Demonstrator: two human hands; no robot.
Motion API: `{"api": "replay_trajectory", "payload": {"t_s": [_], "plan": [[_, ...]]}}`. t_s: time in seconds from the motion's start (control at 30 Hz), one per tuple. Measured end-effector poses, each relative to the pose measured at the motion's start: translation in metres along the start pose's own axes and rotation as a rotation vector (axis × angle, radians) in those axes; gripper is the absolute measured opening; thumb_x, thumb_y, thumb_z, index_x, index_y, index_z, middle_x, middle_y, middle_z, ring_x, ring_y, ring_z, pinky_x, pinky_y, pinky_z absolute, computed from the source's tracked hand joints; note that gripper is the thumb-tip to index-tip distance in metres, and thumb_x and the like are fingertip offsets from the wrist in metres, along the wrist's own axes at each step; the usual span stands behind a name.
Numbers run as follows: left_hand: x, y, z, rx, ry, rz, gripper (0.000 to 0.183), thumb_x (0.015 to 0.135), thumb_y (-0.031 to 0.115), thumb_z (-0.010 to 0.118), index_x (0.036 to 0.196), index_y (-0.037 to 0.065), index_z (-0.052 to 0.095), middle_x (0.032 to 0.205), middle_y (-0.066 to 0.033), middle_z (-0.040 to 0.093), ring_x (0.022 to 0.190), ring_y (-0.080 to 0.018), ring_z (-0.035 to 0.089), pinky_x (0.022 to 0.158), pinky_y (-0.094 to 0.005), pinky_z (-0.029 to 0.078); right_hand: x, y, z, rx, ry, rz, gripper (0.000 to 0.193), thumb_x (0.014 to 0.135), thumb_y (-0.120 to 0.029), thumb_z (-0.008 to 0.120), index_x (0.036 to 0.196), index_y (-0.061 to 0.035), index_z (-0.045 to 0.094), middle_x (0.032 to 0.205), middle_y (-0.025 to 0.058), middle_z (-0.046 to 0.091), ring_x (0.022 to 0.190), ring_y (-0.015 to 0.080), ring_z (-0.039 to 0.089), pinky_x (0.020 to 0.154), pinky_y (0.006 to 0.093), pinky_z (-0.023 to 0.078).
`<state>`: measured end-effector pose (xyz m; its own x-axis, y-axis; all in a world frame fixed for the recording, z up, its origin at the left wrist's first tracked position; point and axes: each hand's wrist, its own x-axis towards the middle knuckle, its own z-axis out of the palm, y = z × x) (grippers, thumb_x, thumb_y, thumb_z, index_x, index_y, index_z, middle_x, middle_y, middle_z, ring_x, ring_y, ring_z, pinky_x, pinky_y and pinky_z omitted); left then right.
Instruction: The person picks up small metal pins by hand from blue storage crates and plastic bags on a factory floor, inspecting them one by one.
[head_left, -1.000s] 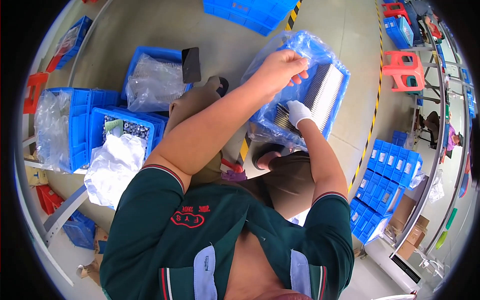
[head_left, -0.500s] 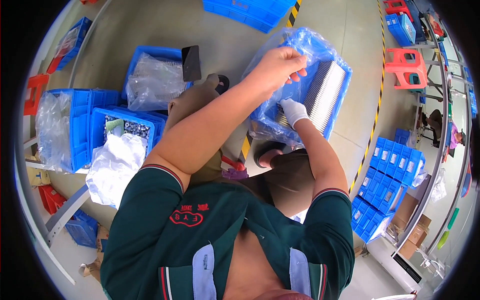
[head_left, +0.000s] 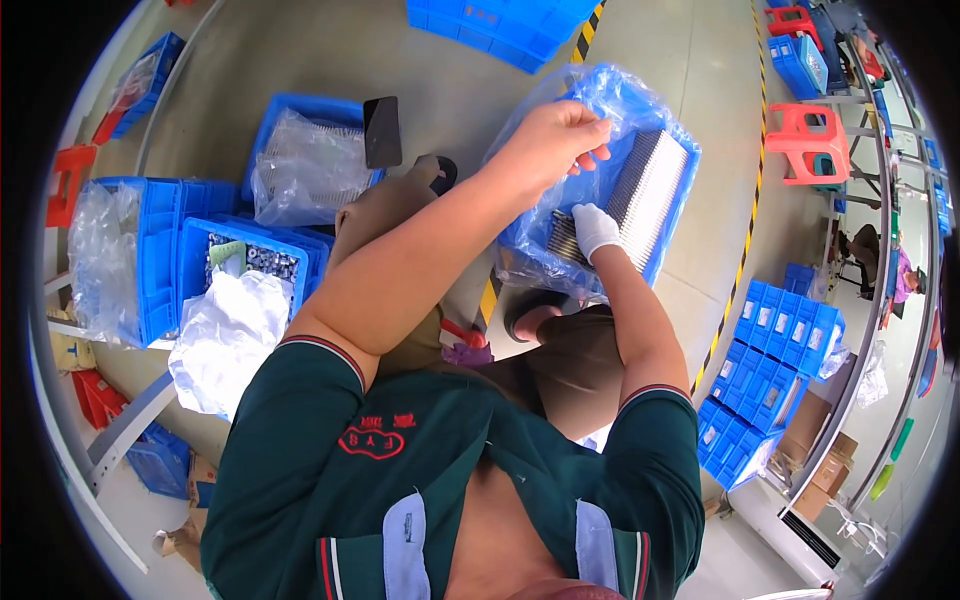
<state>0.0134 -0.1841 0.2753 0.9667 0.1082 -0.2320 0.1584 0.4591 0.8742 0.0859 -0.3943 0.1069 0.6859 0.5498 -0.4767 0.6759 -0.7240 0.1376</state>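
Note:
A blue crate (head_left: 668, 245) lined with a clear plastic bag (head_left: 628, 90) stands before me. Inside it, a long row of thin metal parts (head_left: 650, 185) lies along the right side, and a shorter row (head_left: 566, 238) sits at the near left. My bare left hand (head_left: 562, 145) is over the crate's far left part, thumb and fingers pinched on the bag's plastic. My right hand (head_left: 597, 230), in a white glove, is down in the crate between the two rows. Its fingers curl against the shorter row, and their tips are hidden.
At left, another blue crate (head_left: 262, 135) carries a bag of parts (head_left: 310, 165) and a black phone (head_left: 382, 132). Nearer stands a crate of small metal pieces (head_left: 272, 262) with white crumpled plastic (head_left: 230, 340). Stacked blue crates (head_left: 755, 380) and a red stool (head_left: 808, 140) are at right.
My right hand has shifted slightly, its fingers curling more beside the shorter row. My left hand keeps its pinch over the crate. The whole view has moved a little.

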Motion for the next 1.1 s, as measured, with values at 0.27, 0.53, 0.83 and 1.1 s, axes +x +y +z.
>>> {"api": "replay_trajectory", "payload": {"t_s": [0.27, 0.53, 0.83, 1.1], "plan": [[0.0, 0.001, 0.002, 0.001, -0.002, -0.009, 0.021, 0.085, 0.026, 0.053, 0.087, 0.006, 0.057, 0.078, -0.0032, 0.06, 0.066, -0.0077, 0.049, 0.061, -0.0215, 0.039, 0.004, -0.001, -0.009, -0.027, 0.052, 0.006, 0.016, 0.082, -0.009, 0.044, 0.087, -0.008, 0.059, 0.087, 0.0134, 0.061, 0.084, 0.0279, 0.061, 0.069, 0.0378, 0.05], [-0.001, -0.001, -0.001, -0.028, 0.004, -0.003, 0.019, 0.085, 0.024, 0.053, 0.087, 0.005, 0.056, 0.078, -0.0035, 0.06, 0.065, -0.008, 0.05, 0.06, -0.0213, 0.039, 0.002, -0.005, -0.019, -0.04, -0.049, -0.016, 0.019, 0.08, -0.009, 0.044, 0.09, -0.0103, 0.061, 0.087, 0.0104, 0.062, 0.084, 0.0277, 0.061, 0.069, 0.0381, 0.05], [0.001, -0.002, 0.001, -0.009, 0.004, 0.005, 0.019, 0.085, 0.024, 0.053, 0.086, 0.005, 0.057, 0.077, -0.0034, 0.06, 0.065, -0.008, 0.05, 0.059, -0.0212, 0.039, 0.004, -0.025, -0.012, -0.17, 0.064, -0.259, 0.019, 0.078, -0.008, 0.045, 0.09, -0.0109, 0.059, 0.083, 0.0083, 0.06, 0.078, 0.0234, 0.061, 0.063, 0.0343, 0.05], [0.0, -0.001, 0.001, -0.003, 0.001, 0.006, 0.02, 0.084, 0.025, 0.054, 0.087, 0.005, 0.057, 0.077, -0.0031, 0.06, 0.065, -0.008, 0.05, 0.06, -0.0216, 0.039, -0.003, -0.022, -0.019, -0.171, 0.13, -0.419, 0.018, 0.08, -0.014, 0.046, 0.082, -0.0105, 0.064, 0.09, 0.006, 0.059, 0.082, 0.0214, 0.059, 0.066, 0.033, 0.049]]}}
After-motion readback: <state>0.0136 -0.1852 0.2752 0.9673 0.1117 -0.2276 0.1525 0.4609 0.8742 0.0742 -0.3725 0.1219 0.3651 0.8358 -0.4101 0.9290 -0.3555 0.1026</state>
